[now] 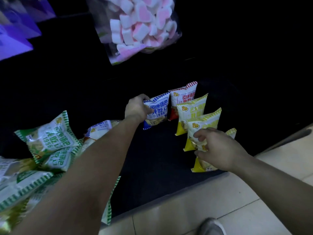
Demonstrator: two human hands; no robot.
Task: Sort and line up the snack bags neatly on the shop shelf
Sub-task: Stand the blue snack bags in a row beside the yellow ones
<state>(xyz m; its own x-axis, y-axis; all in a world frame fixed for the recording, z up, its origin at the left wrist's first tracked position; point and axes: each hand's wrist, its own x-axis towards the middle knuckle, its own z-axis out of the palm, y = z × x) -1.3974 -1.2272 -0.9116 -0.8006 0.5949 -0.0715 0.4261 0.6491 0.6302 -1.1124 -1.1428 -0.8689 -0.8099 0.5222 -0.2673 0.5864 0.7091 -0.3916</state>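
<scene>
My left hand [136, 108] grips the left edge of a blue-striped snack bag [158, 111], held upright on the dark bottom shelf [152, 158]. Right behind it stands a red-striped bag [183, 97]. A row of yellow bags runs toward me on the right: one at the back [193, 112], one in the middle [205, 124], and a front one [200, 165]. My right hand [218, 150] holds the front yellow bag, with fingers curled over its top. A heap of green-striped bags [50, 141] lies at the left.
A clear bag of pink and white marshmallows [138, 26] hangs above the shelf. Purple packs [15, 31] sit at the upper left. Another blue bag [100, 128] lies flat behind my left forearm. Pale floor tiles [194, 209] and a shoe [211, 226] show below the shelf edge.
</scene>
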